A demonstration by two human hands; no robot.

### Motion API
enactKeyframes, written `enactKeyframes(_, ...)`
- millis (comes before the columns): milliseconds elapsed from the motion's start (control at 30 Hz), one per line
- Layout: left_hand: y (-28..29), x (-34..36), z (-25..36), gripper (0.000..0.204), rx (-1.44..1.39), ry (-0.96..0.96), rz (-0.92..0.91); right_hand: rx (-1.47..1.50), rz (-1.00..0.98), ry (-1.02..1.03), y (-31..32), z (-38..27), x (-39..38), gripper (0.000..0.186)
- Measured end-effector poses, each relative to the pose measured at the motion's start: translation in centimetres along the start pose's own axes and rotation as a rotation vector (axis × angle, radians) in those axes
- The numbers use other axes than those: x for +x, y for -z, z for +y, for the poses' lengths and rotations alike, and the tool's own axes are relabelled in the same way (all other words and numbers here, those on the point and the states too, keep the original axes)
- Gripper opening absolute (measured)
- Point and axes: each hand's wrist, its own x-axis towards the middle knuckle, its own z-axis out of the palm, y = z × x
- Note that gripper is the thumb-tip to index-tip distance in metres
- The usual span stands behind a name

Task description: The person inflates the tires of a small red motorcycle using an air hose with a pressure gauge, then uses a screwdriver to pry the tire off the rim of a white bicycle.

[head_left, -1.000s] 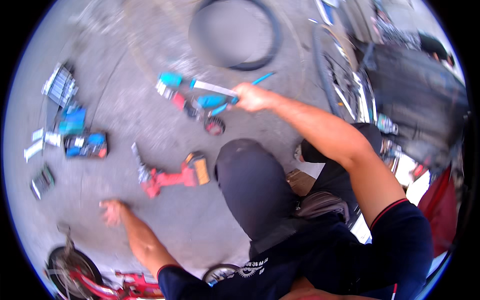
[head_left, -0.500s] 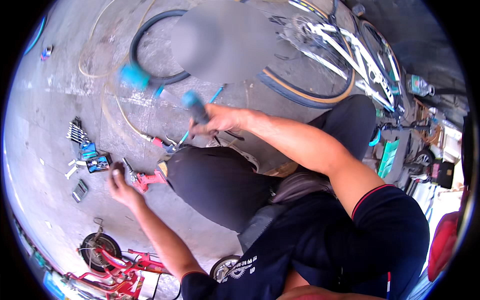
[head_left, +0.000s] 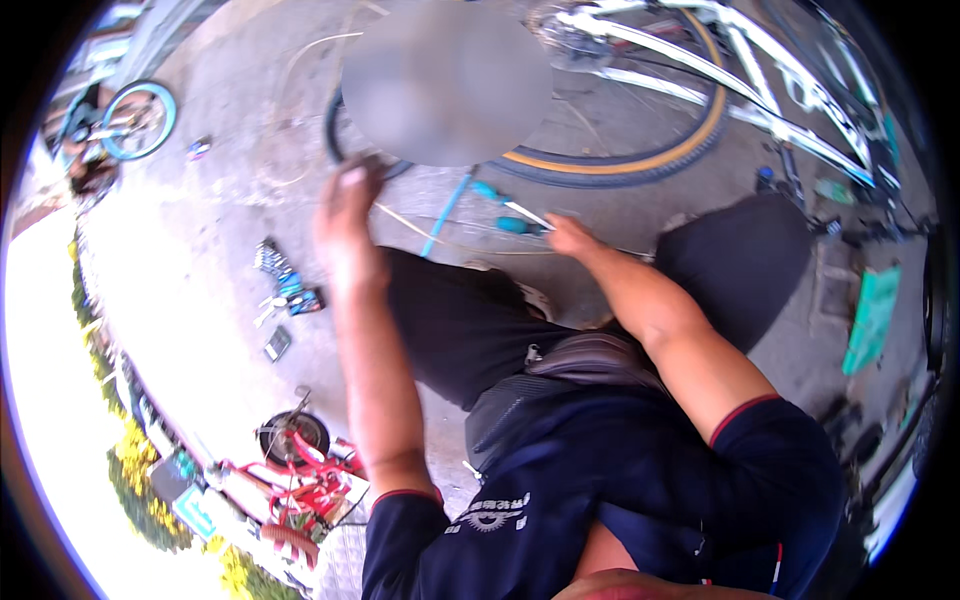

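Note:
My right hand (head_left: 568,235) is low between my knees, its fingers closed round the metal shaft end of a teal-handled screwdriver (head_left: 487,190). A second teal handle (head_left: 515,226) points the same way, its front end hidden by my fingers. My left hand (head_left: 350,215) is raised above my left knee, blurred, with fingers loosely apart and nothing visible in it. A thin blue rod (head_left: 447,212) lies on the floor between my hands. A loose black tyre with a tan sidewall (head_left: 600,172) lies beyond the screwdrivers.
A white bicycle frame (head_left: 690,90) lies at the far right. Small tools (head_left: 285,280) and a grey case (head_left: 278,343) lie on the floor at left. A red bike (head_left: 300,465) stands lower left. A green panel (head_left: 872,318) is at right; a blue-tyred wheel (head_left: 140,120) far left.
My right hand has moved right and now has the screwdriver by its shaft instead of a dark handle. My left hand has risen and moved right. The view has turned.

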Motion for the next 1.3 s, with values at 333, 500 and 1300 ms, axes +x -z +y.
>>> enactKeyframes(333,-9.0,0.5,-4.4,0.039,-0.296,0.193,0.012,0.153,0.057,0.056,5.6,-4.2,-0.7,0.039)
enactKeyframes(500,-3.3,6.1,-2.1,0.023,-0.537,-0.033,0.436,0.356,0.094,0.270,8.1,-12.9,-6.1,0.020)
enactKeyframes(1300,-23.3,-7.2,-19.3,0.042,-0.727,0.718,-0.276,0.275,0.776,0.399,22.7,-6.7,-21.4,0.016)
